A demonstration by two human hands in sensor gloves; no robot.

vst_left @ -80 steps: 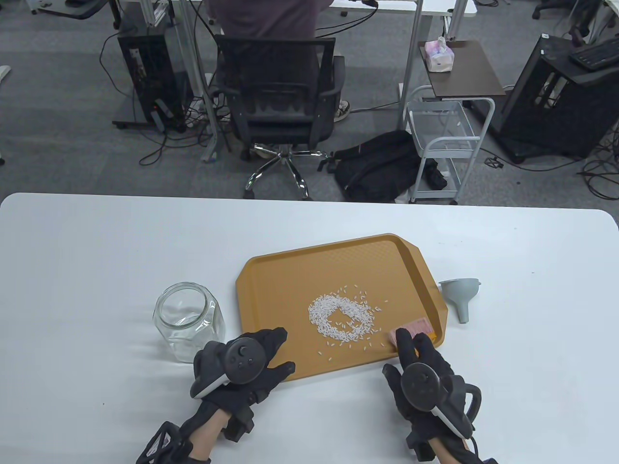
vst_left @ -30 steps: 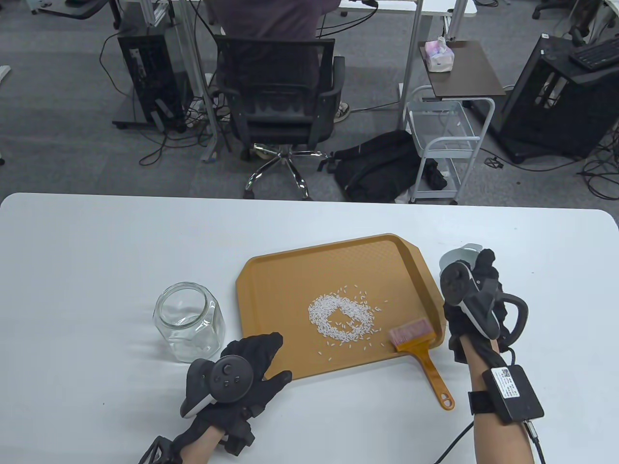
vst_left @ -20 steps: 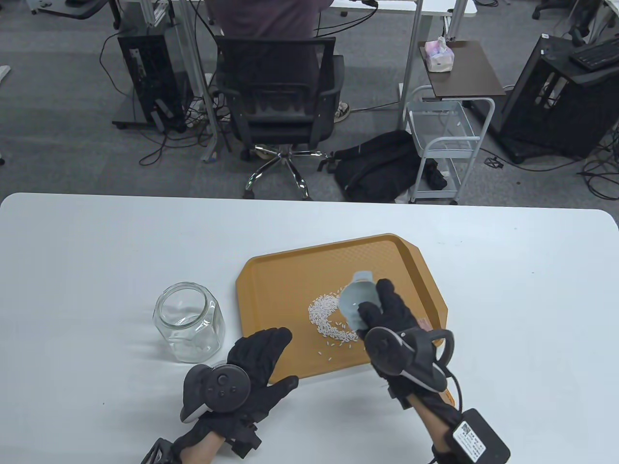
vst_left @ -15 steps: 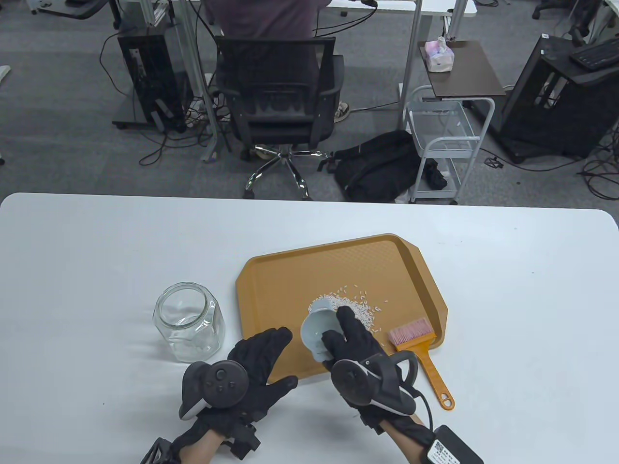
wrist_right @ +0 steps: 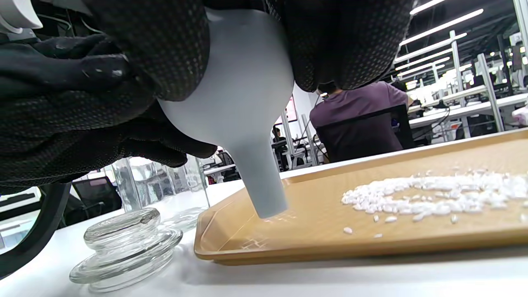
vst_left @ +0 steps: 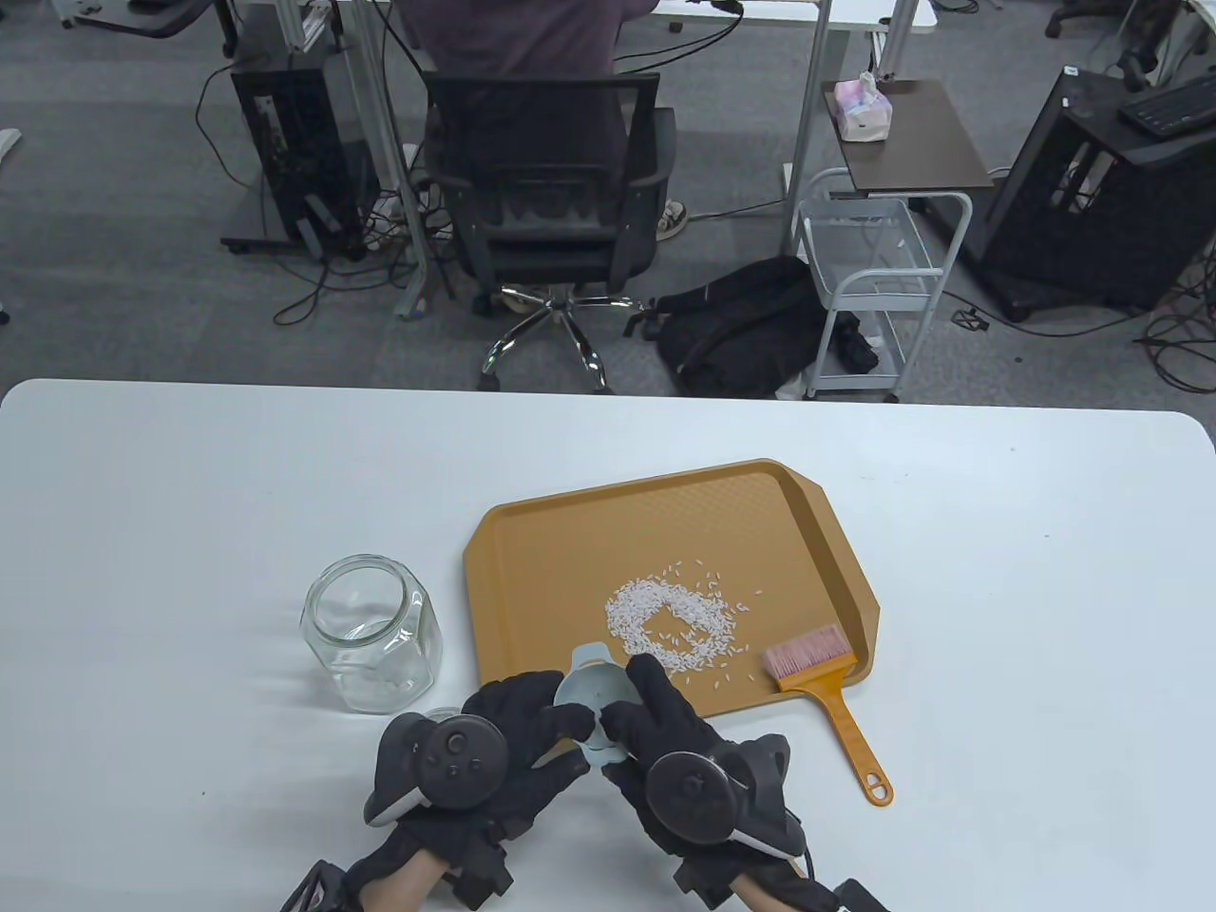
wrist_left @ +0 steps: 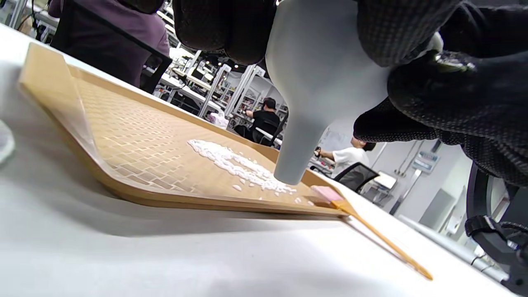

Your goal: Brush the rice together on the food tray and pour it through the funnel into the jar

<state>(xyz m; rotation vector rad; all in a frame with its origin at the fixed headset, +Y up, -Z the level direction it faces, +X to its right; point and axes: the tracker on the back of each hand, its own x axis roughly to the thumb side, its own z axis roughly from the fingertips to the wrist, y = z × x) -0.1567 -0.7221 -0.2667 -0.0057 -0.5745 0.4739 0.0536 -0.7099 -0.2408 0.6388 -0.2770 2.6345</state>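
Both hands are meeting at the near left corner of the tray [vst_left: 532,541], and both are curling their fingers around one grey funnel [vst_left: 591,698]. The right hand [vst_left: 679,750] is gripping the funnel's bowl from the right, with fingers [wrist_right: 346,45] wrapping its upper wall in the right wrist view. The left hand [vst_left: 494,750] is closing on the same bowl from the left, its fingers [wrist_left: 225,29] pressing against the bowl's side in the left wrist view. The funnel is being held upright above the tray's near edge, wide mouth up and spout [wrist_left: 291,159] pointing down, clear of the tray floor.

There is one funnel, one orange tray, one glass jar [vst_left: 372,632], one glass lid [wrist_right: 123,247] and one brush [vst_left: 822,689]. The rice [vst_left: 670,622] is lying in a single loose ring-shaped heap in the middle of the tray, with stray grains around it.

The jar is standing open on the white surface [vst_left: 190,494] just left of the tray, with the lid lying on the surface beside it, near the left hand. The brush is resting with its pink bristles on the tray's near right corner and its orange handle sticking out over the surface.

Both hands are lying backs up, trackers facing the table view camera, with wrists coming in from the near edge and angling toward each other
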